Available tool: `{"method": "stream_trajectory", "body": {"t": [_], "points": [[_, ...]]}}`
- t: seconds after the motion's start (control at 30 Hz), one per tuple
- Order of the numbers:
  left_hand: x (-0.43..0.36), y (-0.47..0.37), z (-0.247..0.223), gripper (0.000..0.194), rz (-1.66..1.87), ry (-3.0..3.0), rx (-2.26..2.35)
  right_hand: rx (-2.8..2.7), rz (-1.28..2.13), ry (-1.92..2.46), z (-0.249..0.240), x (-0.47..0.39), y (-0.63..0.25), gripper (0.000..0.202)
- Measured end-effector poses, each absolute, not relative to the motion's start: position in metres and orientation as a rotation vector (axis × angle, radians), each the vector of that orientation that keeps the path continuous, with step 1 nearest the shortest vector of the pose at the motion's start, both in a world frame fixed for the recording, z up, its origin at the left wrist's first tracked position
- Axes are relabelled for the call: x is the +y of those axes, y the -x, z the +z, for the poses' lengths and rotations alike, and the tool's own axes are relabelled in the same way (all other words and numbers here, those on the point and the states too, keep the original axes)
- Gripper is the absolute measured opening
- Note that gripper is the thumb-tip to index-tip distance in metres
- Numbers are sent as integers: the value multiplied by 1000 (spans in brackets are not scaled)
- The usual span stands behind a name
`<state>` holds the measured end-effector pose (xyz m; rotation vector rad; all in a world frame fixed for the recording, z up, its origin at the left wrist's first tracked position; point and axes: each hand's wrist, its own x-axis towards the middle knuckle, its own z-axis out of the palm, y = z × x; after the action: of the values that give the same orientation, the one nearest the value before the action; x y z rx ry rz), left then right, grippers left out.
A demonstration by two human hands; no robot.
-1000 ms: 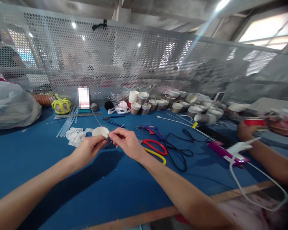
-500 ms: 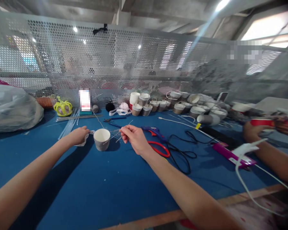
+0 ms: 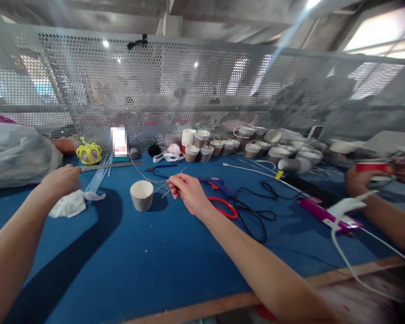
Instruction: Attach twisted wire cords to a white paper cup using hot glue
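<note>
Grey-sided cup stands untouched, well behind the front edge of the blue table; white cloth has shifted leftward from it. Right hand pinches thin wires; left hand half-curls, its hold I cannot tell.

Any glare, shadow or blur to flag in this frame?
Head view: a pale glare streak slants below the white ceiling light; head view: a dark shadow lies beside the left forearm on the blue tabletop; head view: another person's hand looks soft.
</note>
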<state>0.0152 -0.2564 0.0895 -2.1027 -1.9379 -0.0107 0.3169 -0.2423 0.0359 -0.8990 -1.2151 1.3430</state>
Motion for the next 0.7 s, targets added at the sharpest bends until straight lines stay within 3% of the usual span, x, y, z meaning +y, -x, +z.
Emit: {"method": "stream_trajectory", "body": {"t": [0.1, 0.2, 0.3, 0.4, 0.57, 0.7], "points": [[-264, -56, 93, 34, -199, 2252, -1797, -1117, 1511, 834, 40, -247, -315, 16], [-272, -106, 84, 34, -741, 2730, -1190, -959, 1732, 764, 44, -253, -314, 14], [-279, -137, 67, 24, -1087, 2830, -761, -886, 1909, 734, 44, -257, -312, 13], [-288, -145, 60, 21, -1293, 2773, -619, -937, 1998, 728, 40, -257, -312, 17], [-309, -137, 81, 18, -1753, 2551, -1134, -872, 1878, 804, 43, -253, -317, 14], [-312, -141, 85, 20, -1409, 2550, -1535, -847, 1951, 747, 49, -259, -315, 7]]}}
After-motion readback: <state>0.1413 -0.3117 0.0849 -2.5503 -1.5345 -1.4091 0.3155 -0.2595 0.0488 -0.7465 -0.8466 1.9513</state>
